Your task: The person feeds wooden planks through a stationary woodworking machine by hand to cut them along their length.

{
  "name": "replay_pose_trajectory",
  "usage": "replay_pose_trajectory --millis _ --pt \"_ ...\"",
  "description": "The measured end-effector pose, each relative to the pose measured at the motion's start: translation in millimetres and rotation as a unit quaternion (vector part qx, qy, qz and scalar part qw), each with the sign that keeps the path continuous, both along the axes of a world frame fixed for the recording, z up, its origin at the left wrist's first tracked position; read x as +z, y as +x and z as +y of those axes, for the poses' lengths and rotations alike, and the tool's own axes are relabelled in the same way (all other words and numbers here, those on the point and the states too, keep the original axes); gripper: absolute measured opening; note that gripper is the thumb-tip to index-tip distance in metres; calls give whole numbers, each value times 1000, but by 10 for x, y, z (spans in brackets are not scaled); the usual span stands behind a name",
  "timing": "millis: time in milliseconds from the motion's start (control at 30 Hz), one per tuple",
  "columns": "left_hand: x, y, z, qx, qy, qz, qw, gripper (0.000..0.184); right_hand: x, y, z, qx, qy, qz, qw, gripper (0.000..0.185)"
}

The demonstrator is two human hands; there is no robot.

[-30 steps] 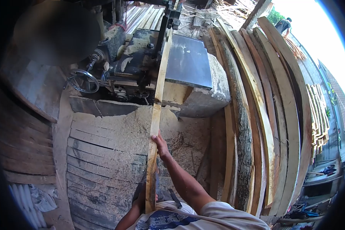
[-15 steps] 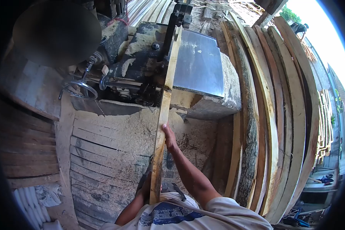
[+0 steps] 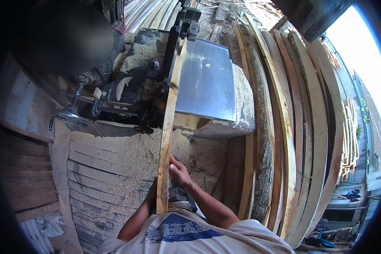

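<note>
A long, narrow wooden strip (image 3: 167, 127) runs from near my shirt up to the dark guide of a sawing machine, along the left side of its metal table (image 3: 205, 80). My right hand (image 3: 180, 172) is at the strip's right edge, with thumb and fingers against it. Lower down, my left hand (image 3: 153, 192) holds the strip near its close end from the left. Most of its fingers are hidden beneath the wood.
Long curved planks (image 3: 298, 127) lean in a row on the right. A handwheel (image 3: 72, 117) sticks out at the machine's left. Sawdust (image 3: 135, 156) covers the slatted floor. White sacks (image 3: 42, 228) lie at the lower left. A dark beam (image 3: 321, 17) crosses the upper right.
The strip has moved forward into the machine, and its close end now lies farther from my body. My right hand has slid back along it, closer to my left hand. The camera view has shifted.
</note>
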State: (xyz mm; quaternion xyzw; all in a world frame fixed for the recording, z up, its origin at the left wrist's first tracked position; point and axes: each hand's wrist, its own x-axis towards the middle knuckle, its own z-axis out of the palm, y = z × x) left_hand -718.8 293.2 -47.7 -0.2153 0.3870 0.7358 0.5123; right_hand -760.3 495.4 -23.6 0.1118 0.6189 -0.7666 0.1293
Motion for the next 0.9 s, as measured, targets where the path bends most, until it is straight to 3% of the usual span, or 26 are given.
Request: replay_pose_trajectory --millis 100,167,233,300,367,467,500,600,633,767,833,900 --pt "64 -363 204 34 4 47 998 58 -98 -15 202 53 11 -54 997 86" --pt "85 -575 294 33 21 90 995 54 -21 -71 360 112 57 -55 990 87" --pt "100 -702 359 39 27 80 996 52 327 -132 417 144 74 -65 985 86" --pt "206 -865 391 52 22 25 998 50 334 -196 497 205 97 -80 971 84" --pt "598 -1117 515 29 9 88 996 63 422 -259 506 223 139 -47 964 87" --pt "523 -1340 699 82 44 23 995 69 770 -438 584 286 253 45 923 92" --pt "453 -1437 726 83 45 10 995 70 782 -473 606 298 233 29 925 101" --pt "113 -1739 688 22 62 65 996 76 824 -510 591 308 259 103 910 107" --pt "17 -1849 699 18 94 58 994 80 838 -509 538 285 264 110 915 110" --pt "173 -2232 795 21 181 -10 983 97 722 -613 346 127 316 62 938 68" --pt "147 -2286 850 44 121 33 991 103 580 -573 238 -7 286 79 955 50" --pt "-42 -2347 880 89 52 45 994 105 483 -607 168 -70 224 26 972 41"
